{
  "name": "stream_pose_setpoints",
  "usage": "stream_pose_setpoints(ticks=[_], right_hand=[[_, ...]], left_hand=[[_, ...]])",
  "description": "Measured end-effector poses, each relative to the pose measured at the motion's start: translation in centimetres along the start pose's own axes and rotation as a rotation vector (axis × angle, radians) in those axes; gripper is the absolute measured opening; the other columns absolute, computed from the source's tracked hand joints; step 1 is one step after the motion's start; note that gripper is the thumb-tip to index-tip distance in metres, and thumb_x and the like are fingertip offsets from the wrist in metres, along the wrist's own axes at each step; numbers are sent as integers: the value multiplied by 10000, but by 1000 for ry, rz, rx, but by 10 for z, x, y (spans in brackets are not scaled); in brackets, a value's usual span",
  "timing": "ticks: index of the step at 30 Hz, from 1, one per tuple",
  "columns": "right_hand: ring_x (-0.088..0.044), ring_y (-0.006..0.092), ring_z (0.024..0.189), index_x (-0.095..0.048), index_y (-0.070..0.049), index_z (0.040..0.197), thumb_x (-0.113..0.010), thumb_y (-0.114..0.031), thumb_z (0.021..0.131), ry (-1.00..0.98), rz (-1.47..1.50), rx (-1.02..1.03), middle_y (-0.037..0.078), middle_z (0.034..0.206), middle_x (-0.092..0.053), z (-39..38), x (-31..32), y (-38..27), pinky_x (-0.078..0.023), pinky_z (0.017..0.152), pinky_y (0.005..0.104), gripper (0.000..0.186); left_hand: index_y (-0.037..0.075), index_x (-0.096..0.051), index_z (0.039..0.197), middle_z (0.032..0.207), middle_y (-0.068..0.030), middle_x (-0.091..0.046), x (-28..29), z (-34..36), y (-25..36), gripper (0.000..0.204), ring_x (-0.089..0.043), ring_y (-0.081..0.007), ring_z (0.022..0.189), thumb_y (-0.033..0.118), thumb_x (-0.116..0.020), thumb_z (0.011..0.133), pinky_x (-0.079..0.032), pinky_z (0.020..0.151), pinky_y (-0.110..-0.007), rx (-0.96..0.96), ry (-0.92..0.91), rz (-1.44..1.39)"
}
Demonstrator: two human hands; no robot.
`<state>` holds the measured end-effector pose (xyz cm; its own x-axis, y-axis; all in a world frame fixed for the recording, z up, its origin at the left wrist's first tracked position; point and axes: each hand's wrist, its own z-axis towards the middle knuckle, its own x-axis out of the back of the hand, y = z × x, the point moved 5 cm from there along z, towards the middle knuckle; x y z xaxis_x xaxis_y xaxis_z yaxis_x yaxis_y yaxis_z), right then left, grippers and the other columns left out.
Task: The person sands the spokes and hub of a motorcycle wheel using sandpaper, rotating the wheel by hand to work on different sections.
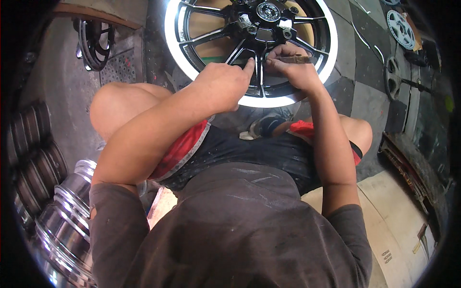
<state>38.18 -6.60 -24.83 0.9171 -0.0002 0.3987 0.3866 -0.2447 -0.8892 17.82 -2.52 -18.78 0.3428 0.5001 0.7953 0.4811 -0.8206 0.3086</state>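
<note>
A black alloy wheel (261, 90) with a bright silver outer lip lies in front of me, its spokes meeting at a round centre cap (268, 12). Across its near left edge, my left hand (221, 84) grips the rim, with the index finger stretched onto a spoke. The left thumb shows at the outer edge; the other fingers are mostly hidden. My right hand (295, 69) is closed around a slim tool with a flat brown handle (297, 60), held over the spokes right of my left fingertip. The fingers cover the tool's working end.
Shiny silver wheel barrels (67, 216) and dark rims (33, 158) are stacked at my left. A black wheel (93, 45) leans farther back. On the right are a silver wheel (401, 30), a grey wheel (393, 77) and flat cardboard (384, 225).
</note>
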Motion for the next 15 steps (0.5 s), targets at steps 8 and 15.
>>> stream_pose_setpoints(ticks=[8,15], right_hand=[[-695,177,870,-791,-48,1029,-810,-146,916,-158,126,-7,58,932,-715,-8,-7,-7,-553,817,303,151],[-717,164,898,-784,-38,1076,-800,-36,936,136,36,226,72,988,-763,-8,3,-17,-565,839,311,141]], left_hand=[[-25,-340,1659,1110,-200,-758,0,1,-1,1088,-760,-380,1004,220,-902,760,-616,869,-471,14,6,-14],[-29,-347,1654,1102,-199,-758,4,-1,0,1084,-760,-381,995,221,-902,757,-618,861,-473,13,6,18]])
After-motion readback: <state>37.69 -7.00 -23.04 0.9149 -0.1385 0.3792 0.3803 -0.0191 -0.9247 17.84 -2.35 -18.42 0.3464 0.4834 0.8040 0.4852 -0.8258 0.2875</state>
